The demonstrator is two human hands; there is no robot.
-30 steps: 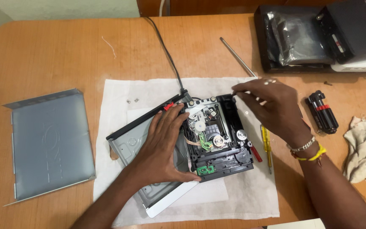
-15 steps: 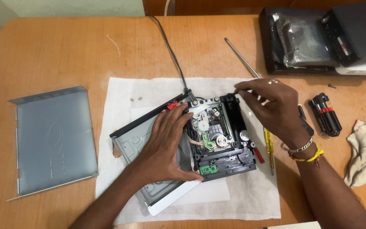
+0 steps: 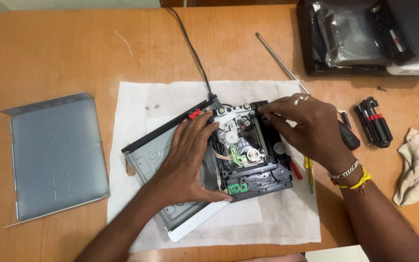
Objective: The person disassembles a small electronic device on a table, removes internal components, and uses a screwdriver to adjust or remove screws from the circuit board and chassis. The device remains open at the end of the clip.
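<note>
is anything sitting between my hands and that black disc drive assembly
Nothing visible. The left hand lies flat against the black disc drive assembly, and the right hand touches its top edge directly.

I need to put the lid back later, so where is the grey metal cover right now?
In the head view, the grey metal cover lies flat on the wooden table at the far left, beside the white cloth and apart from both hands.
</note>
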